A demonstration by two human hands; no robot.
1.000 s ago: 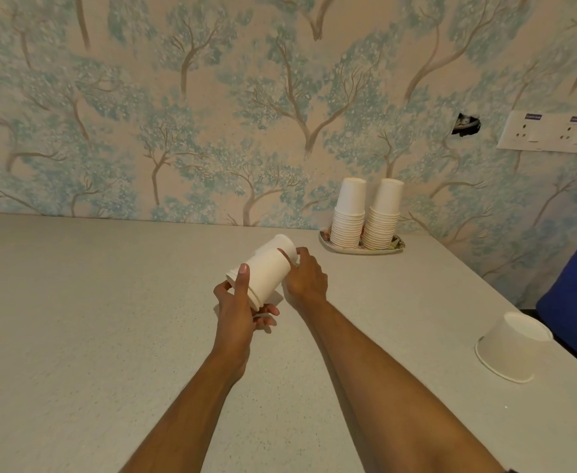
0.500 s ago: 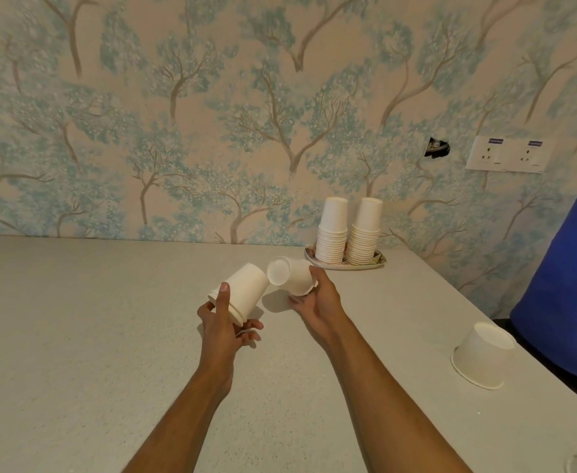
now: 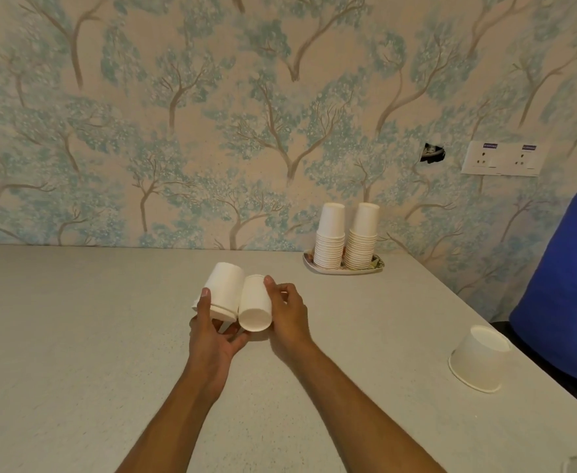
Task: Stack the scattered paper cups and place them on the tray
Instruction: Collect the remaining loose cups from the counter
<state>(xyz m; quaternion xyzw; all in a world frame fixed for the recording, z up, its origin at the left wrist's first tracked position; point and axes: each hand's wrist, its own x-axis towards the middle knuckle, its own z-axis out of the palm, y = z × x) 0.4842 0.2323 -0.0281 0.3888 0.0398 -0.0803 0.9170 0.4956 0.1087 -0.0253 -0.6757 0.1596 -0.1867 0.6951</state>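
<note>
Two tall stacks of white paper cups stand side by side on the small tray at the far right by the wall. Left hand grips a short nested stack, at least two rims visible — exact count unclear. Right hand holds a single cup, fingers curled round it, touching the nested stack mid-table. One larger cup sits upside down near the right edge. A white object at the bottom right corner is cut off — can't identify. Blue object at far right, partly out of frame.
</note>
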